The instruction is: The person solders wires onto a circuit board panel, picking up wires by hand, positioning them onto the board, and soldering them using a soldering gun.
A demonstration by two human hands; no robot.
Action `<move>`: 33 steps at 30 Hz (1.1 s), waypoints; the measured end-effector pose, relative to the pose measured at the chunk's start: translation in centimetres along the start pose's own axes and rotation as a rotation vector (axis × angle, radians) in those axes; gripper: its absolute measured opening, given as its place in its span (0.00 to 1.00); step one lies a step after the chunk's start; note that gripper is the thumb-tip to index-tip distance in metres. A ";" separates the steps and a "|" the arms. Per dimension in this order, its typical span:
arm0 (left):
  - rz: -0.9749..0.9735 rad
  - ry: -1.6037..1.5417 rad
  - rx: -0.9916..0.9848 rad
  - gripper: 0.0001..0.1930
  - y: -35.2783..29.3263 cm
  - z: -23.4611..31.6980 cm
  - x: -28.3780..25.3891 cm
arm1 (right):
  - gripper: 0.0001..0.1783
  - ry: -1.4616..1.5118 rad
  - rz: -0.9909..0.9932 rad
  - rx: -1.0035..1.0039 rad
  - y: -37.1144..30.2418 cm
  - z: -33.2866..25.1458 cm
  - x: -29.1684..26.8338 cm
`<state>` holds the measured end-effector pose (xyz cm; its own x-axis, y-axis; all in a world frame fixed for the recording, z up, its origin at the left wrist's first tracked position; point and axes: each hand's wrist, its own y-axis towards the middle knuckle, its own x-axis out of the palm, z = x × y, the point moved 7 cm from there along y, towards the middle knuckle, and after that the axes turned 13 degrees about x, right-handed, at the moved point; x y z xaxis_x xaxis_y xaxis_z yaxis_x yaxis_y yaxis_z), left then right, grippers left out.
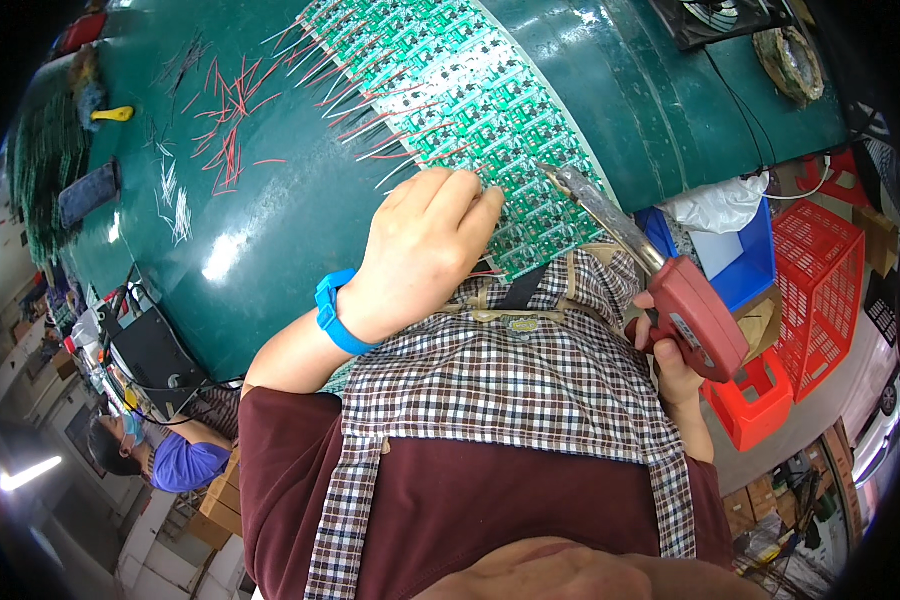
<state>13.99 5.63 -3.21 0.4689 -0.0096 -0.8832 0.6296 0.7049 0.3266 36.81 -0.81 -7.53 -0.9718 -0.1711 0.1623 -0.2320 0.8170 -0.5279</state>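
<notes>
A panel of green circuit boards [510,130] lies on the table near its front edge, with red, white and black wires [355,85] sticking out along its left side. Over the panel's lower left edge is my left hand [430,235], a blue band on its wrist. Its fingers are bent together in a pinch, and whatever they hold is hidden under them. My right hand [675,370] is wrapped round the handle of a red soldering gun [700,315]. The gun's long metal barrel slants up and left, its tip over the right part of the panel.
Loose red wires [230,130] and white wires [175,205] lie in piles on the green table [300,200]. A phone [88,195] is at the left, a fan [715,15] at the far right. Blue bin [745,260] and red crate [820,280] stand right. Another person [185,460] sits left.
</notes>
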 end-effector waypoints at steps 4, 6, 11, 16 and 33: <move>0.041 0.022 0.012 0.16 -0.1 -0.1 0.0 | 0.32 0.012 -0.010 -0.002 -0.2 0.3 0.0; 0.077 0.034 0.045 0.16 0.2 0.3 -0.4 | 0.32 0.020 -0.015 -0.014 -0.3 0.4 -0.1; 0.074 -0.051 0.055 0.15 -0.4 1.1 0.1 | 0.38 0.120 -0.037 0.055 -0.5 1.2 -0.7; 0.038 -0.057 0.042 0.15 -0.4 1.1 0.2 | 0.38 0.081 -0.072 0.113 -0.4 1.6 -0.7; 0.025 -0.066 0.046 0.16 -0.2 1.1 0.5 | 0.37 -0.007 -0.015 0.156 -0.8 2.4 -1.2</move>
<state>14.73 4.67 -3.33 0.5234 -0.0406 -0.8511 0.6443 0.6725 0.3642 38.04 -2.54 -9.29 -0.9682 -0.1871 0.1661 -0.2502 0.7186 -0.6489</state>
